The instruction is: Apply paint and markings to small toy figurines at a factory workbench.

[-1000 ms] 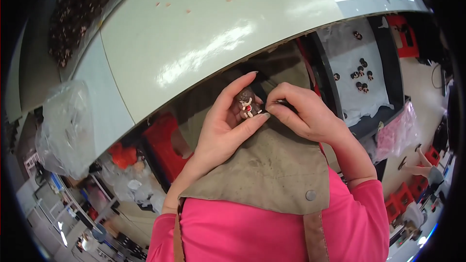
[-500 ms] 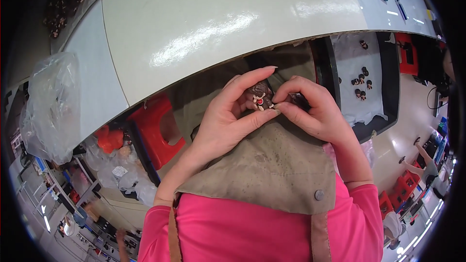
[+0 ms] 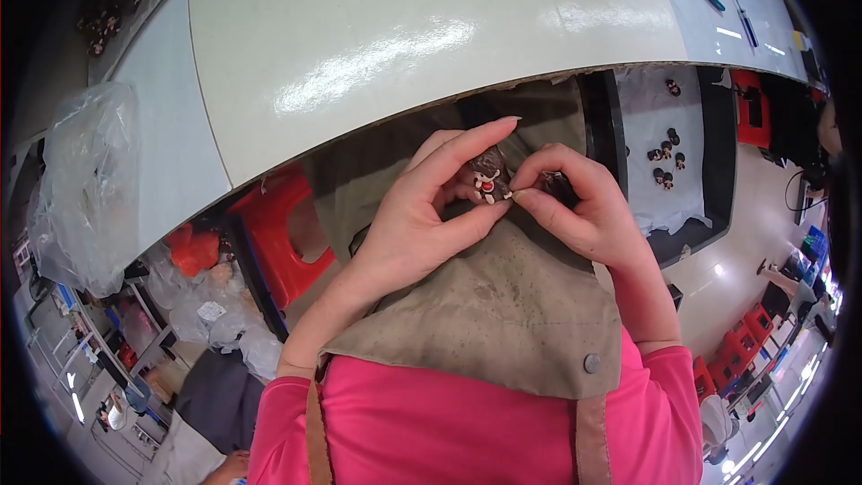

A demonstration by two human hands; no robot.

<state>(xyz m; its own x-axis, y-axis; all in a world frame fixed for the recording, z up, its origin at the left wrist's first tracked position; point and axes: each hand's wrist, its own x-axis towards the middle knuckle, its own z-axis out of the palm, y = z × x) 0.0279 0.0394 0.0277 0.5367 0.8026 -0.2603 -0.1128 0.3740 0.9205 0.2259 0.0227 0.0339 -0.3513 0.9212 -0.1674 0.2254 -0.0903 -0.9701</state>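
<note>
The small figurine (image 3: 487, 174) sits near the middle of the frame, above the apron (image 3: 485, 305), its red-marked front turned up. The left hand (image 3: 415, 220) grips it, fingers behind and thumb along its lower edge; that cradle should stay firm enough to stop twisting without pressing on the thin limbs. The right hand (image 3: 597, 211) is curled round a dark glossy piece (image 3: 558, 185), its thumb and forefinger closed together at the figurine's lower right; whether they pinch a limb or a loose bit is too small to tell. Light, straight fingertip pressure seems best there, with the left thumb as a backstop. Working nearer the desk (image 3: 359, 27) across the upper frame would probably make a slip easier to catch
</note>
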